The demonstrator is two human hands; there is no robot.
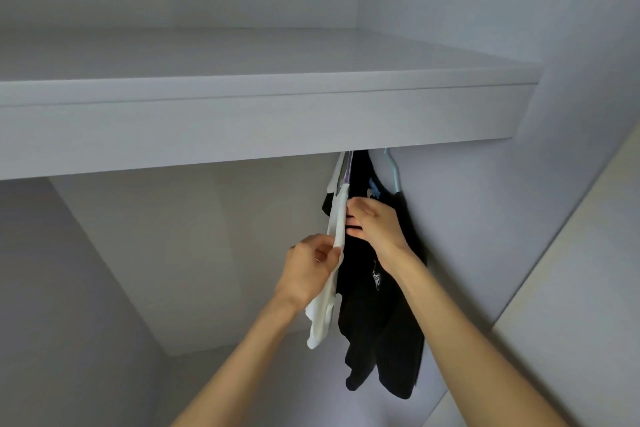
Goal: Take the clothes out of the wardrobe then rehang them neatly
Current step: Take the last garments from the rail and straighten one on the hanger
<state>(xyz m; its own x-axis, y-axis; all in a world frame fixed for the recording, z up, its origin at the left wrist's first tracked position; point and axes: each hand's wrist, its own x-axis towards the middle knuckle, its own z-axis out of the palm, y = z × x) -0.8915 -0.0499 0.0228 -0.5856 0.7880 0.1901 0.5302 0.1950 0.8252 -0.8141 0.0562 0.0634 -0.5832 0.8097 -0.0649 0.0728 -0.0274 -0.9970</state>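
Note:
A few garments hang bunched at the right end of the wardrobe, just below the shelf. A white garment (332,281) hangs on the left of the bunch, and my left hand (308,270) pinches its edge between thumb and fingers. To its right hang black garments (377,329), one with a small white print. My right hand (375,225) reaches in among them, its fingers curled into the black cloth. A light blue hanger (393,170) shows above the black clothes against the right wall. The rail is hidden behind the shelf.
A thick white shelf (242,121) runs across the wardrobe above the clothes. The wardrobe's right wall (485,218) stands close beside the bunch. The back panel (207,253) lies to the left behind my arms.

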